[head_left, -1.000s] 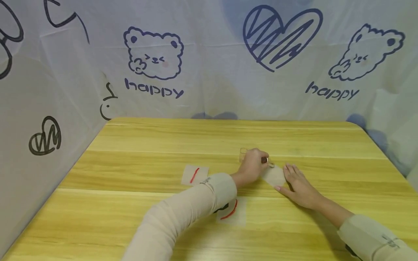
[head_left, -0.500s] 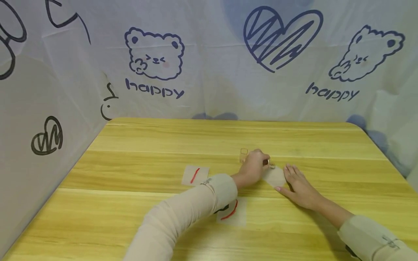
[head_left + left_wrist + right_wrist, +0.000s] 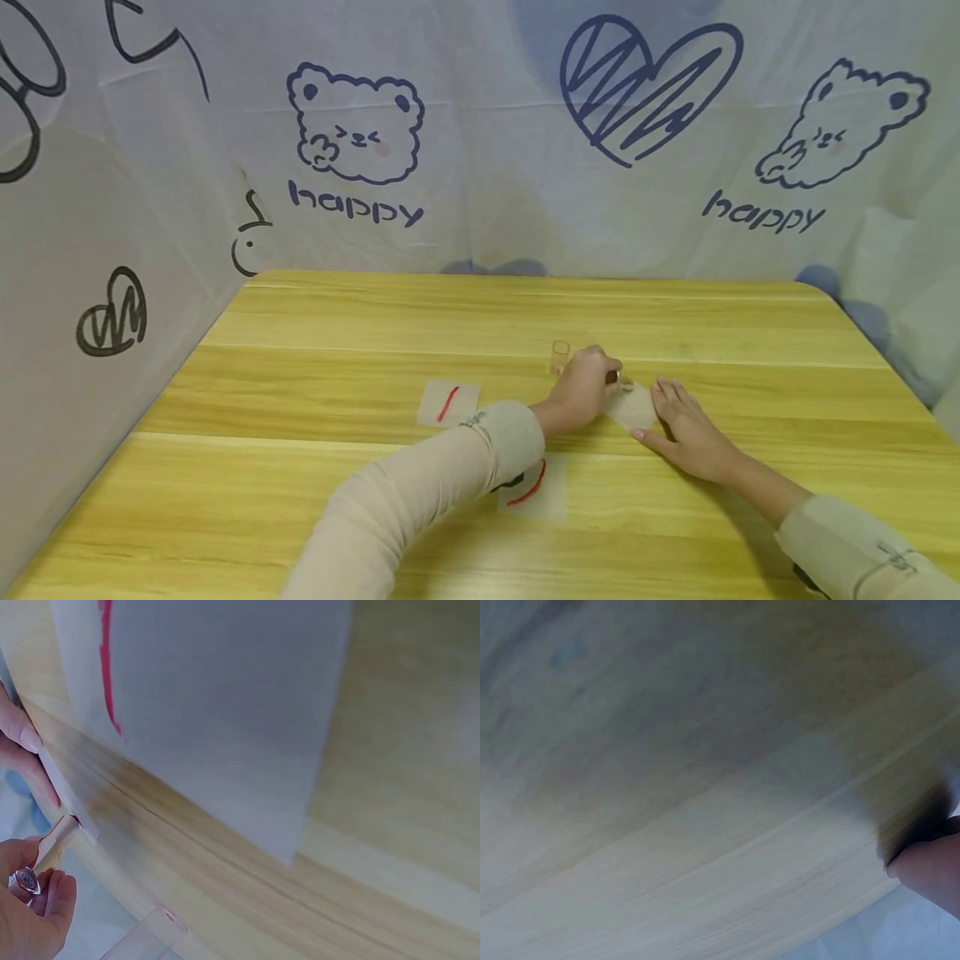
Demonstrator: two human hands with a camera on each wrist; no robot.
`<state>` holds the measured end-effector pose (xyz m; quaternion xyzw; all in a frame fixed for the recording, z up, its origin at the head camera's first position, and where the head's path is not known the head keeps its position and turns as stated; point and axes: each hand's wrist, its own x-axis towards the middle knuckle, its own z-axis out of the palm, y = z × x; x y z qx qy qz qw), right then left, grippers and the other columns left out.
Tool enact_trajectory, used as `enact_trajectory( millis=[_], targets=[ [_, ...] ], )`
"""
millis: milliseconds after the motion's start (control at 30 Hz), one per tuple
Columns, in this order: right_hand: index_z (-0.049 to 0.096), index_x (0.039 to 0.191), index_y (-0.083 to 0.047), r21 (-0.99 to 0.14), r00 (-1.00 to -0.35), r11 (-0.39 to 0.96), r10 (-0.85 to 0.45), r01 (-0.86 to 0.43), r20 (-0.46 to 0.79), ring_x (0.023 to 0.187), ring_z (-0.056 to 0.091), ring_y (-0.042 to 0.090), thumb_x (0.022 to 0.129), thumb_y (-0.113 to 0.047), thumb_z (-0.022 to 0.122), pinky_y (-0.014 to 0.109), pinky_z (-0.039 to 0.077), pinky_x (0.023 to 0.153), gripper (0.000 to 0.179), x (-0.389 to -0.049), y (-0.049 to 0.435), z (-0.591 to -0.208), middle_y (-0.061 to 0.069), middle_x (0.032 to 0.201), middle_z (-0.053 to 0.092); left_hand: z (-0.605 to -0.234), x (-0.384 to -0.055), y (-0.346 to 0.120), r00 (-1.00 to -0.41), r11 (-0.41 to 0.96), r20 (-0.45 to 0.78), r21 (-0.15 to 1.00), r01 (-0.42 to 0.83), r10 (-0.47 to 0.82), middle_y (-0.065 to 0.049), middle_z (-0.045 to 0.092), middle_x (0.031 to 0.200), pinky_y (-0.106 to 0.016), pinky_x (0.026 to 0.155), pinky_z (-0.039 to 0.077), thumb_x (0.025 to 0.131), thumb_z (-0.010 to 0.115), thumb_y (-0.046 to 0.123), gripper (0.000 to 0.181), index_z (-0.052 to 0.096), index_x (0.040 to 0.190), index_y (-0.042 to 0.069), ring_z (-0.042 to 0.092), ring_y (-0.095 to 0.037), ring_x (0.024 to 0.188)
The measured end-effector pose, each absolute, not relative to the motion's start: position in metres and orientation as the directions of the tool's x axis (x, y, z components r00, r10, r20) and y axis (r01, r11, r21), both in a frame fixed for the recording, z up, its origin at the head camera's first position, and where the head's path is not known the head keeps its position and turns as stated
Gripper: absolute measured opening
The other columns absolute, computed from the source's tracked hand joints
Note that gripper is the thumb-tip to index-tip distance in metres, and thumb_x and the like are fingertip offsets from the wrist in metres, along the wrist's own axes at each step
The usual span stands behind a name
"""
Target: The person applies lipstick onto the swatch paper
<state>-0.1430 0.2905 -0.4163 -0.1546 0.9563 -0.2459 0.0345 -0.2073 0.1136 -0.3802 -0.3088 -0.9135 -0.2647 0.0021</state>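
Observation:
My left hand (image 3: 585,387) pinches a lipstick (image 3: 54,844), a short tube with a shiny metallic base end. The lipstick's far end is right at the corner of a small white paper square (image 3: 633,408). Any mark under it is hidden. On the right side of that same paper rests my right hand (image 3: 686,429), its fingers extended and thumb spread. Left of the left hand, a clear cap (image 3: 560,357) sits on the table, its rim outlined in reddish brown. The right wrist view catches only part of the right hand (image 3: 934,870) at its edge.
Two more paper squares lie on the wooden table (image 3: 300,483). The left paper (image 3: 427,408) bears a straight red stroke; the nearer paper (image 3: 551,500), partly under the left sleeve, has a curved one. A printed cloth (image 3: 495,167) hangs behind the table.
My left hand has shifted slightly right and toward me with the lipstick, showing more of the clear cap. The right hand stays put on the paper.

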Motion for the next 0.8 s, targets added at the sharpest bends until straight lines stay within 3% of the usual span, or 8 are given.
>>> enact_trajectory(
  millis=[200, 467, 800],
  targets=[
    [0.019, 0.135, 0.023, -0.484, -0.950, 0.829, -0.313, -0.279, 0.012, 0.133, 0.008, 0.057, 0.093, -0.036, 0.055, 0.068, 0.013, 0.107, 0.081, -0.1428, 0.2904, -0.4161, 0.042, 0.144, 0.010, -0.3792, -0.2051, 0.1122, -0.798, 0.672, 0.170, 0.455, 0.584, 0.578, -0.002, 0.064, 0.091, -0.007, 0.057, 0.040, 0.088, 0.065, 0.015, 0.017, 0.070, 0.102, 0.008, 0.053, -0.005, 0.077],
    [0.020, 0.135, 0.023, -0.484, -0.950, 0.829, -0.312, -0.281, 0.017, 0.133, 0.008, 0.057, 0.092, -0.035, 0.056, 0.068, 0.013, 0.107, 0.080, -0.1427, 0.2901, -0.4164, 0.042, 0.144, 0.010, -0.3787, -0.2025, 0.1113, -0.804, 0.686, 0.158, 0.444, 0.577, 0.574, -0.002, 0.064, 0.093, -0.006, 0.058, 0.042, 0.087, 0.065, 0.016, 0.022, 0.069, 0.108, 0.009, 0.053, -0.005, 0.077],
    [0.019, 0.136, 0.021, -0.491, -0.952, 0.828, -0.306, -0.272, 0.013, 0.134, 0.007, 0.056, 0.093, -0.035, 0.055, 0.068, 0.012, 0.107, 0.080, -0.1424, 0.2906, -0.4174, 0.040, 0.145, 0.009, -0.3818, -0.2003, 0.1101, -0.792, 0.673, 0.186, 0.436, 0.597, 0.582, -0.002, 0.064, 0.089, -0.005, 0.056, 0.040, 0.087, 0.066, 0.017, 0.020, 0.070, 0.105, 0.009, 0.050, -0.003, 0.073]
  ],
)
